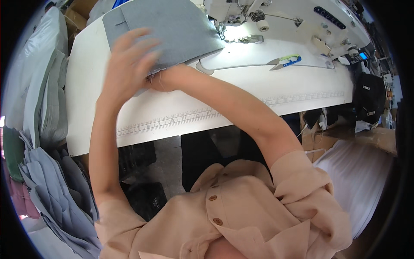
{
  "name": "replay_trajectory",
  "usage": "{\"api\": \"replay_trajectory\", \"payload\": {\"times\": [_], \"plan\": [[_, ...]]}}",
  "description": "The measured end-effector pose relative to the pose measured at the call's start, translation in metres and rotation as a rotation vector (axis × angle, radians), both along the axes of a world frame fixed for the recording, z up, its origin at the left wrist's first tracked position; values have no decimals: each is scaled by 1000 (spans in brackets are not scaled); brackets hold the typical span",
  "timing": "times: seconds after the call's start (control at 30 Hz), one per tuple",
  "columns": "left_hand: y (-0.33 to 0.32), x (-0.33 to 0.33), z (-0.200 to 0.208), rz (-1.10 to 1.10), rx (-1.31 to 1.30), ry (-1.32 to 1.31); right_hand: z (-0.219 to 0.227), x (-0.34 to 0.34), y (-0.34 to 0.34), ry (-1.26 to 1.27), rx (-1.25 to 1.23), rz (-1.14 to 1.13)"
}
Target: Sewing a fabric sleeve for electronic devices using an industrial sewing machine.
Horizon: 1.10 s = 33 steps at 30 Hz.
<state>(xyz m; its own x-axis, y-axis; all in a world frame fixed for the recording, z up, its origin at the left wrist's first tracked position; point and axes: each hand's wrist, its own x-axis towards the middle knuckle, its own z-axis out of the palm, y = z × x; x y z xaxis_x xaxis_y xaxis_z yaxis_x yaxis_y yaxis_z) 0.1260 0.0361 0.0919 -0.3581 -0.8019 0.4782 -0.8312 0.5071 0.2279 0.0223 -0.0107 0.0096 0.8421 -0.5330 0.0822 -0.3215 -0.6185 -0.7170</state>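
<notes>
A grey cloth piece (172, 32) lies on the white sewing table, its right edge reaching toward the lit needle area of a sewing machine (258, 21). Over the cloth's left part is my left hand (129, 64), blurred, fingers spread; whether it touches the cloth I cannot tell. My right hand (166, 80) is at the cloth's near edge, partly behind the left hand, its fingers hidden. Loose threads (157, 77) hang from the frayed edge there. To the right, green-and-blue thread snips (286, 61) rest by the machine.
A printed ruler scale (172, 120) runs along the front of the table (90, 56). Stacked grey cloth pieces (56, 185) hang at the left. A black bag (369, 97) sits beyond the table's right end, above piled white cloth (353, 181).
</notes>
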Motion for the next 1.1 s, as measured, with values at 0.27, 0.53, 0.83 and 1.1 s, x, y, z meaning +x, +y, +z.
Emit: {"api": "replay_trajectory", "payload": {"times": [0.27,0.53,0.83,1.1], "plan": [[-74,-60,-55,-276,265,-345,6,-59,64,-67,-394,274],[-87,-51,-46,-266,330,-487,5,-154,-2,144,-583,-582],[-79,-59,-58,-277,211,-541,1,-151,-9,303,-586,-544],[-78,-61,-60,-205,274,-483,6,-150,-13,379,-473,-576]]}}
